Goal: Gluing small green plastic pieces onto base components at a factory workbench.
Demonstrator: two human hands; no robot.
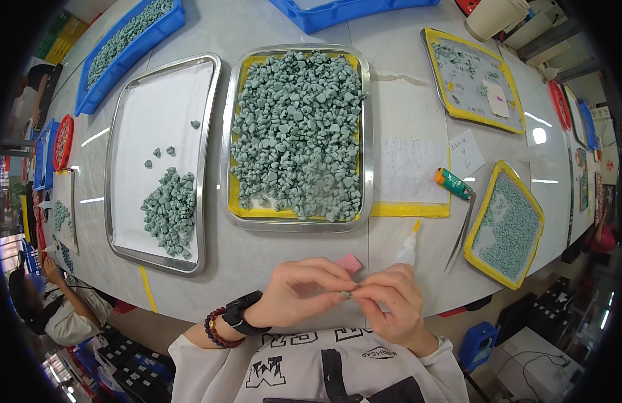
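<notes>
My left hand (299, 290) and my right hand (391, 295) meet at the near edge of the tabletop (405, 80), fingertips pinched together on one small grey-green piece (346, 293). Both hands are closed narrow around it, thumb and forefinger of each side touching the piece, so little of it shows and I cannot tell its exact shape. On my left wrist sit a dark watch (242, 313) and a bead bracelet (217, 329).

I will place the rest from the centre tray (366, 134), the steel one with a yellow liner, heaped with the same grey-green pieces. My hands are just in front of it, toward me, and well clear of its rim. Just behind my left fingers, between them and that tray, lies a small pink pad (350, 262). Beside my right hand stands a small white glue bottle (408, 250) with a yellow tip. To the left of the centre tray is a second steel tray (123, 134) lined in white, holding a small pile of sorted pieces (170, 211) at its near end. To the right of the centre tray lie an orange and green lighter (453, 184), then tweezers (461, 232), then a yellow-rimmed tray (481, 209) spread with finer green bits. Beyond the centre tray, at the far left, is a blue bin (146, 41) of more pieces.
</notes>
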